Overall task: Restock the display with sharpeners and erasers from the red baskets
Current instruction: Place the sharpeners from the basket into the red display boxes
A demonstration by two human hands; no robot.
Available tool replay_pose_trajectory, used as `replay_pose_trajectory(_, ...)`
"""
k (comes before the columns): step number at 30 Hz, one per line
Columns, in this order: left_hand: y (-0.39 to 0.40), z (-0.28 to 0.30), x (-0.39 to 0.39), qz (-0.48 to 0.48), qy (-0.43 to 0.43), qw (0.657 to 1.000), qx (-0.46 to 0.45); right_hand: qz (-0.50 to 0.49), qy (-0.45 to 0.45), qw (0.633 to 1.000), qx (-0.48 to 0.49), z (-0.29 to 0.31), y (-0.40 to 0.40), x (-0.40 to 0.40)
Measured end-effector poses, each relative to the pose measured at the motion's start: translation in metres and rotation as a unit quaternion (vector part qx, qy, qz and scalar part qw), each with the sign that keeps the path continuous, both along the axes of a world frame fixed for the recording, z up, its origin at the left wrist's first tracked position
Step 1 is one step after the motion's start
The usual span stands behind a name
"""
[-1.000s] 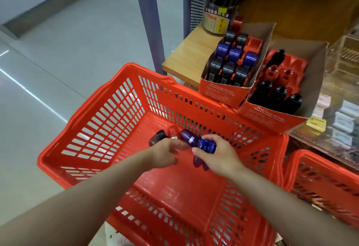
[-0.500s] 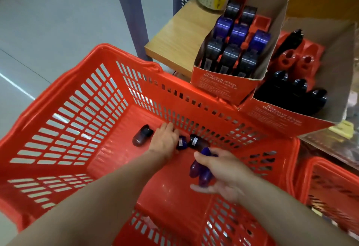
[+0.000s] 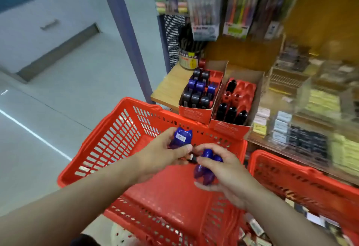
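Basket (image 3: 124, 135) as landmark: L hand (image 3: 165, 153) sits above its middle, just under the far rim, fingers curled round a purple sharpener (image 3: 181, 136) w/ a white sticker facing up; a small dark piece shows between the two hands, can't tell whose it is. R hand (image 3: 221, 170), just right of L and also over the basket, grips a bunch of purple sharpeners (image 3: 206, 166), approx two or three, lower fingers spread beneath them. Handling, my read: small, light, hard glossy plastic, so stiff but prob slippery; several in one fist can squirt out, so best pinch each across the wider body, not the tapered end, and seat one at a time. Beyond the far rim, left box (image 3: 194, 112) is nearly full of purple and black ones; right box (image 3: 229, 127) next to it has open red slots, likely the target. Second basket (image 3: 303, 175) is right of the first. Vs 0.5 s ago: L hand was down on the basket floor among loose sharpeners, now lifted w/ one in grip; R bunch is raised too, and the view has tipped up to show more shelf.
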State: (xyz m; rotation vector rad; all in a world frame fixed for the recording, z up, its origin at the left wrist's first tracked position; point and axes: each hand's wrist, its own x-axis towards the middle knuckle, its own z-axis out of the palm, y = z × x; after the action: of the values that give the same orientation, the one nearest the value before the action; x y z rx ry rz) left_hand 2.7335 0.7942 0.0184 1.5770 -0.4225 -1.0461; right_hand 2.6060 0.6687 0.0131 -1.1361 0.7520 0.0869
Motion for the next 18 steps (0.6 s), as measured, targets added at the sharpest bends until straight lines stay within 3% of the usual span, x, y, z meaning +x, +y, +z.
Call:
replay_pose_trajectory(8, -0.04, 0.064, -0.046, 0.087, 0.066, 0.99, -0.087, -0.069, -0.073, 0.992, -0.078, 0.08, -0.035, -0.021)
replay_pose_trajectory(18, -0.107, 0.066, -0.053, 0.155, -0.127, 0.974, -0.107, -0.096, -0.054, 0.953, -0.282, 0.102, -0.091, -0.002)
